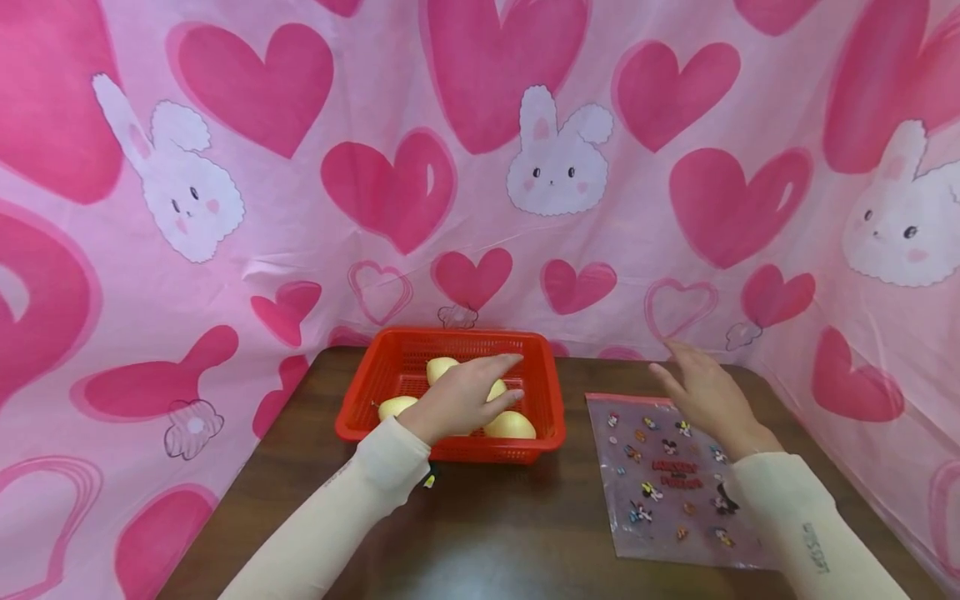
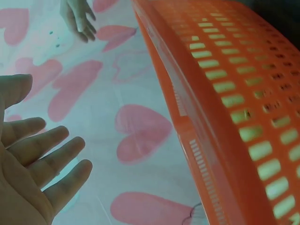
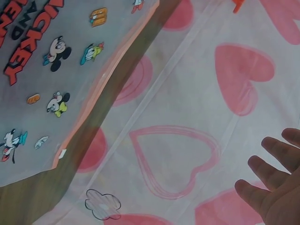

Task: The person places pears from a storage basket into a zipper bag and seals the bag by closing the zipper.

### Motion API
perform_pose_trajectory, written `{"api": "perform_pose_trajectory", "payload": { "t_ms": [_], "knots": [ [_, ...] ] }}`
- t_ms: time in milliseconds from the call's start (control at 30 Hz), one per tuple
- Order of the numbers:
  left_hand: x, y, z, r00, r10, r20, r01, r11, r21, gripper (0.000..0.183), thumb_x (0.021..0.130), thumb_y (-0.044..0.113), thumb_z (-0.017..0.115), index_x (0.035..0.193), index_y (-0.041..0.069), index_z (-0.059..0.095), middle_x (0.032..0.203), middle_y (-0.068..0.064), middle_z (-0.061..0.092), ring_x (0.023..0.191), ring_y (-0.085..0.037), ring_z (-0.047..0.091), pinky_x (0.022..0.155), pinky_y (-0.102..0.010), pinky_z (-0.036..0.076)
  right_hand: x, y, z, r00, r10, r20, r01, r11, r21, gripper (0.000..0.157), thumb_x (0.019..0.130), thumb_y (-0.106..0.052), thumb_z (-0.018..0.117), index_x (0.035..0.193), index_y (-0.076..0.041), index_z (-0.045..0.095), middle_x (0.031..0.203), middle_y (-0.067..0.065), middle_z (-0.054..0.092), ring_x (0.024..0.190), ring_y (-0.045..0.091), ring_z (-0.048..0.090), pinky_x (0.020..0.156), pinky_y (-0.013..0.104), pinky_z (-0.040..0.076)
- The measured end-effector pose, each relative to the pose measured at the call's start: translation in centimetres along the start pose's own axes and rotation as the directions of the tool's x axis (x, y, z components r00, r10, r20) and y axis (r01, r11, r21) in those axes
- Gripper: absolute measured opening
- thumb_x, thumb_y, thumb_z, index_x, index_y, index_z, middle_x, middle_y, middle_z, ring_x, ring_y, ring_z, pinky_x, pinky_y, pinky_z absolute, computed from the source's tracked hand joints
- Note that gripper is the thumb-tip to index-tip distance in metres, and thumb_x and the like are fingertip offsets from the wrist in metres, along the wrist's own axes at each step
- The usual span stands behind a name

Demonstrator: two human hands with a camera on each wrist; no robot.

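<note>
Checking the left side first: we have the bare left hand (image 1: 468, 392) above the red-orange rectangular plastic basket with slotted walls (image 1: 480, 450), fingers extended and spread, holding nothing. Pale yellow, smooth, rounded fruit (image 1: 512, 425) sit inside that basket, below the left hand in the head view; exact gap we can't tell. Left hand is clearly nearer to them; fruit show either side of it, and we can't read one shared long axis. Basket's long side runs left to right. Bare right hand (image 1: 708, 396) we mark well right of the basket, fingers extended, spaced, nothing held. Flat see-through plastic bag with cartoon print and pink top strip (image 1: 660, 517) lies right of the basket, below the right hand, strip edge at its far end.
</note>
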State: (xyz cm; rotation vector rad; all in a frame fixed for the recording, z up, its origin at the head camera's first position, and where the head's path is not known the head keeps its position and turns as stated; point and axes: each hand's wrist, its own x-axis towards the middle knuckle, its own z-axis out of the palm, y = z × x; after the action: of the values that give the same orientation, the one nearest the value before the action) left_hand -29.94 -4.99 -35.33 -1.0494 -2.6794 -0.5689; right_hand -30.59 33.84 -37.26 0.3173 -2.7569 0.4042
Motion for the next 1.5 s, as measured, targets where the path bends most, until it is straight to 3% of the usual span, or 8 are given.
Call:
{"api": "perform_pose_trajectory", "payload": {
  "t_ms": [233, 600, 833, 1033, 1500],
  "knots": [
    [0.5, 1.1, 0.6, 0.996, 0.088, 0.013, -0.088, 0.996, -0.013, 0.063, 0.091, 0.047, 0.063, 0.145, 0.019, 0.046, 0.138, 0.001, 0.054, 0.122, -0.015, 0.054, 0.096, -0.035, 0.047, -0.5, 1.1, -0.4, 0.999, 0.033, 0.026, -0.033, 0.999, -0.015, 0.075, 0.100, -0.055, 0.039, 0.148, 0.002, 0.032, 0.146, 0.032, 0.034, 0.133, 0.052, 0.028, 0.102, 0.068, 0.023],
    [1.0, 2.6, 1.7, 0.990, 0.134, 0.047, -0.136, 0.990, 0.048, 0.060, 0.093, 0.046, 0.061, 0.144, 0.017, 0.047, 0.137, 0.000, 0.055, 0.122, -0.016, 0.054, 0.099, -0.034, 0.044, -1.1, 1.8, -0.8, 0.996, 0.074, 0.042, -0.074, 0.997, -0.010, 0.078, 0.099, -0.055, 0.041, 0.149, 0.003, 0.029, 0.145, 0.034, 0.031, 0.132, 0.054, 0.026, 0.099, 0.071, 0.022],
    [1.7, 3.7, 2.9, 0.979, 0.185, 0.081, -0.189, 0.981, 0.039, 0.056, 0.093, 0.040, 0.063, 0.141, 0.015, 0.050, 0.135, 0.001, 0.057, 0.119, -0.015, 0.056, 0.102, -0.033, 0.041, -1.6, 2.4, -0.6, 0.995, 0.092, 0.043, -0.092, 0.996, 0.001, 0.076, 0.099, -0.054, 0.041, 0.149, 0.002, 0.029, 0.144, 0.035, 0.033, 0.130, 0.055, 0.028, 0.098, 0.072, 0.023],
    [2.0, 4.4, 3.8, 0.964, 0.257, 0.066, -0.262, 0.963, 0.066, 0.053, 0.094, 0.041, 0.061, 0.138, 0.013, 0.053, 0.132, -0.001, 0.059, 0.115, -0.013, 0.058, 0.101, -0.029, 0.042, -2.0, 3.1, -0.5, 0.995, 0.095, 0.030, -0.095, 0.995, 0.004, 0.075, 0.100, -0.052, 0.041, 0.148, 0.003, 0.030, 0.144, 0.035, 0.034, 0.129, 0.055, 0.029, 0.099, 0.071, 0.023],
    [1.6, 5.3, 5.2, 0.959, 0.265, 0.095, -0.271, 0.962, 0.045, 0.053, 0.095, 0.044, 0.059, 0.139, 0.015, 0.053, 0.134, 0.001, 0.058, 0.119, -0.012, 0.057, 0.097, -0.027, 0.044, -2.7, 4.5, -0.1, 0.993, 0.113, 0.034, -0.113, 0.993, 0.014, 0.074, 0.101, -0.051, 0.041, 0.148, 0.005, 0.030, 0.143, 0.035, 0.035, 0.128, 0.055, 0.030, 0.099, 0.071, 0.023]
  ]
}}
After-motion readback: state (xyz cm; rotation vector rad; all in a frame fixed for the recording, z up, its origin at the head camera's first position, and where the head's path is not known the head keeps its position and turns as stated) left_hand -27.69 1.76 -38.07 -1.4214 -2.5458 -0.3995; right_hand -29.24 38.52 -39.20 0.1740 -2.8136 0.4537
